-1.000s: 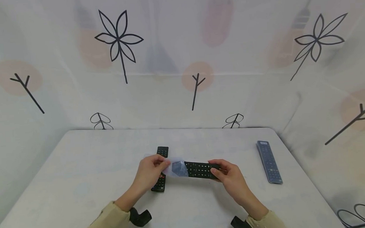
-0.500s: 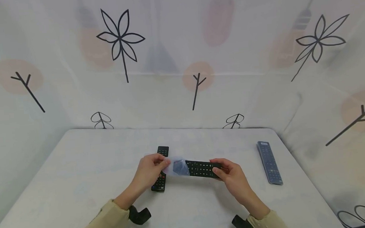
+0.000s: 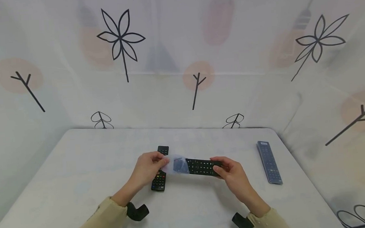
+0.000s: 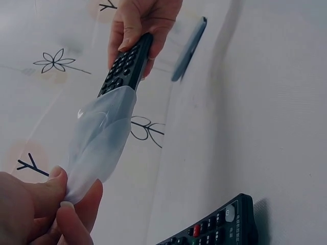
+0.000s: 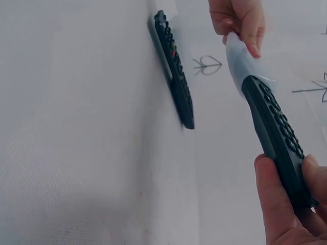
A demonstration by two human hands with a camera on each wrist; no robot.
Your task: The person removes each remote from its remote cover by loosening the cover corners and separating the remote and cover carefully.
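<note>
My right hand [image 3: 233,171] grips one end of a black remote control [image 3: 200,167], thumb on the button side, held above the table. A translucent plastic sleeve [image 4: 102,138] covers the remote's other end. My left hand [image 3: 148,167] pinches the sleeve's far end between thumb and fingers, as the left wrist view shows. Below and behind the left hand, a second black remote [image 3: 159,182] lies on the table, partly hidden by that hand and the sleeve. In the right wrist view this second remote [image 5: 176,76] lies apart from the held one.
A bluish, apparently covered remote [image 3: 269,162] lies near the right side of the white table [image 3: 89,167]. A patterned cloth [image 3: 169,101] hangs behind and along the sides. Black wrist mounts [image 3: 137,212] stick out below the sleeves.
Both hands have risen slightly in the head view, together with the held remote and its plastic sleeve. Both grips look the same, and the remotes on the table stay put.
</note>
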